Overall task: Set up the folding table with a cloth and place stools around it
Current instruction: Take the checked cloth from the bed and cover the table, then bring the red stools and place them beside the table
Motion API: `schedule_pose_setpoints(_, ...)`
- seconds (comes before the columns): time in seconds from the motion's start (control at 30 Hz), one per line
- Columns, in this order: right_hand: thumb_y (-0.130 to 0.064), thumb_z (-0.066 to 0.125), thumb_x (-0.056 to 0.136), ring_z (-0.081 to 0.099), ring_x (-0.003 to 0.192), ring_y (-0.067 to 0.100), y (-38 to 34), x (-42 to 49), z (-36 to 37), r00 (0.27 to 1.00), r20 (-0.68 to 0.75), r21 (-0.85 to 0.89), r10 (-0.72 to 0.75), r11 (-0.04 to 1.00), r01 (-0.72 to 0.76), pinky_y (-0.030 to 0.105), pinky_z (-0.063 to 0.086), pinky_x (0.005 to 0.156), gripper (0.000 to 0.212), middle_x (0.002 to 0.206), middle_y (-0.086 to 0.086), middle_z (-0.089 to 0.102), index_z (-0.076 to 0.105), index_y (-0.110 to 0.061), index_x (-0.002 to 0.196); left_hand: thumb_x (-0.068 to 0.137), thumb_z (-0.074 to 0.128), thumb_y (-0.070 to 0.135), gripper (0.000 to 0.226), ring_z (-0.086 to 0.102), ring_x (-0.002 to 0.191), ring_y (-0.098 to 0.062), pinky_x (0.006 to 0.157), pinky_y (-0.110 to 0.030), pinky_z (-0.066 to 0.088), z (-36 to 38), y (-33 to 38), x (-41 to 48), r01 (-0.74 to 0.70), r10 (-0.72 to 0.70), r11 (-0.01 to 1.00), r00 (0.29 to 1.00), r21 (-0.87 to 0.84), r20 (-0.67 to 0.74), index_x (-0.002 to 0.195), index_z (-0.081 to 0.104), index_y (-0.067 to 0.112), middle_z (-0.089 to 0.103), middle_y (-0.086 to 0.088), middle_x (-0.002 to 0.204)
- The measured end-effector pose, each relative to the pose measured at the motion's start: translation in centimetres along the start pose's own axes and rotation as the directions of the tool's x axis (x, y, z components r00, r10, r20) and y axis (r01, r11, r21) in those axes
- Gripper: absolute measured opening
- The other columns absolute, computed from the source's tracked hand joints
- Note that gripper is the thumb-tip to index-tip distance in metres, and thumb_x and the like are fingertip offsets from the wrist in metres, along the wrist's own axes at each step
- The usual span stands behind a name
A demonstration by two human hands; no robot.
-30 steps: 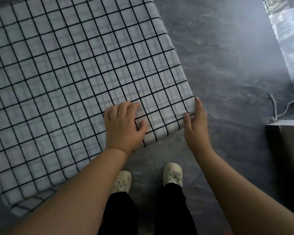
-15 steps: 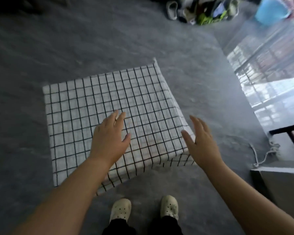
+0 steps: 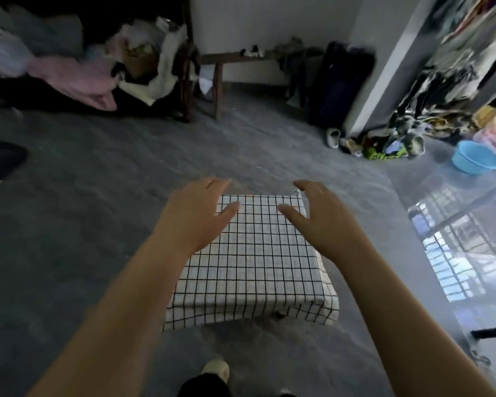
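Fingers (image 3: 212, 183) of the left hand (image 3: 195, 219) and of the right hand (image 3: 324, 216) are spread apart, palms down, holding nothing, above the far half of the checked cloth (image 3: 252, 265). The cloth covers the desk (image 3: 278, 316) completely, its edges hanging down the near and right sides. One shoe (image 3: 216, 369) stands on the grey floor (image 3: 83, 224) just before the desk. Farther right lies a blue basin (image 3: 476, 157); a wooden bench (image 3: 226, 60) stands against the back wall.
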State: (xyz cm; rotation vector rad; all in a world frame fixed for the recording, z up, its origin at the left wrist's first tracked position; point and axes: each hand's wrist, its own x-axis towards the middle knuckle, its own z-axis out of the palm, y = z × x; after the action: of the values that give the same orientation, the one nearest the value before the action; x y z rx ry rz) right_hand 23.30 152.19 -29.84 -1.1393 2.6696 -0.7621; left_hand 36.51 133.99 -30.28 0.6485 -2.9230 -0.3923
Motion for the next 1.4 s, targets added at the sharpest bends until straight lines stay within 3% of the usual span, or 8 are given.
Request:
schedule_pose_setpoints(0.13, -0.053, 0.048, 0.089, 0.034, 0.134, 0.017, -3.4, -1.9, -2.3, 0.975, 0.015, -0.005, -0.221, 0.975, 0.221, 0.043, 0.030, 0.111, 0.060, 0.143, -0.003, 0.039, 0.035, -0.023, 0.140, 0.087, 0.037, 0.053, 0.066, 0.046, 0.128, -0.031, 0.100, -0.049, 0.040, -3.6, -0.1, -5.8, 0.204, -0.212, 0.977, 0.922, -0.058, -0.323, 0.138, 0.044, 0.011, 0.047, -0.016, 0.141)
schedule_pose_setpoints(0.2, -0.051, 0.049, 0.090, 0.033, 0.134, 0.015, -4.9, -2.7, -3.3, 0.951, 0.033, 0.009, -0.307, 0.952, 0.306, 0.033, 0.029, 0.109, 0.061, 0.144, -0.004, 0.038, 0.033, -0.022, 0.141, 0.087, 0.035, 0.055, 0.070, 0.042, 0.131, -0.033, 0.103, -0.049, 0.038, -5.1, -0.2, -8.8, 0.305, -0.315, 0.948, 0.867, -0.088, -0.387, 0.141, 0.040, 0.011, 0.043, -0.018, 0.143)
schedule_pose_setpoints(0.5, -0.052, 0.054, 0.087, 0.034, 0.133, 0.015, -17.7, -7.1, 0.6, 0.743, 0.225, 0.096, -0.631, 0.773, 0.627, 0.027, 0.029, 0.103, 0.068, 0.146, -0.001, 0.038, 0.031, -0.021, 0.143, 0.091, 0.039, 0.057, 0.070, 0.018, 0.144, -0.022, 0.114, -0.043, 0.020, -8.2, -4.1, -26.7, 0.696, -0.686, 0.710, 0.650, -0.105, -0.327, 0.150, 0.021, 0.023, 0.020, -0.004, 0.157)
schedule_pose_setpoints(0.67, -0.050, 0.053, 0.088, 0.033, 0.136, 0.017, -29.9, -12.3, 7.4, 0.493, 0.319, 0.165, -0.809, 0.560, 0.812, 0.027, 0.026, 0.109, 0.071, 0.147, 0.002, 0.037, 0.031, -0.015, 0.144, 0.090, 0.038, 0.062, 0.073, 0.023, 0.142, -0.025, 0.113, -0.044, 0.024, -9.7, -8.8, -39.2, 0.858, -0.828, 0.499, 0.431, -0.120, -0.359, 0.149, 0.026, 0.021, 0.025, -0.006, 0.156)
schedule_pose_setpoints(0.8, -0.048, 0.054, 0.088, 0.034, 0.134, 0.018, -39.3, -17.9, 13.2, 0.282, 0.371, 0.285, -0.885, 0.397, 0.872, 0.028, 0.028, 0.107, 0.068, 0.146, 0.002, 0.038, 0.032, -0.016, 0.144, 0.081, 0.029, 0.067, 0.081, 0.030, 0.139, -0.026, 0.109, -0.044, 0.028, -10.3, -11.5, -48.9, 0.939, -0.886, 0.305, 0.219, -0.157, -0.408, 0.146, 0.032, 0.020, 0.032, -0.009, 0.152)
schedule_pose_setpoints(0.97, -0.049, 0.055, 0.086, 0.036, 0.133, 0.020, -47.1, -25.4, 19.6, 0.015, 0.399, 0.408, -0.917, 0.192, 0.893, 0.028, 0.029, 0.107, 0.069, 0.144, 0.003, 0.040, 0.033, -0.015, 0.143, 0.089, 0.043, 0.059, 0.073, 0.023, 0.142, -0.024, 0.112, -0.041, 0.021, -8.2, -12.6, -59.6, 0.972, -0.920, 0.004, -0.088, -0.235, -0.382, 0.149, 0.025, 0.021, 0.026, -0.006, 0.156)
schedule_pose_setpoints(1.23, -0.049, 0.055, 0.086, 0.034, 0.135, 0.017, -51.9, -34.0, 27.3, -0.382, 0.463, 0.622, -0.800, -0.015, 0.783, 0.032, 0.031, 0.108, 0.068, 0.147, 0.000, 0.037, 0.033, -0.019, 0.143, 0.090, 0.041, 0.058, 0.073, 0.017, 0.144, -0.023, 0.114, -0.042, 0.017, -2.3, -9.4, -68.1, 0.805, -0.809, -0.435, -0.546, -0.404, -0.217, 0.150, 0.018, 0.023, 0.020, -0.003, 0.157)
schedule_pose_setpoints(1.4, -0.044, 0.059, 0.086, 0.038, 0.131, 0.020, -52.6, -37.2, 32.3, -0.599, 0.468, 0.704, -0.650, -0.136, 0.697, 0.027, 0.029, 0.103, 0.065, 0.144, 0.003, 0.040, 0.037, -0.016, 0.141, 0.081, 0.029, 0.066, 0.082, 0.031, 0.139, -0.027, 0.110, -0.045, 0.025, 2.6, -7.6, -67.6, 0.604, -0.641, -0.651, -0.762, -0.460, -0.092, 0.146, 0.031, 0.017, 0.034, -0.009, 0.151)
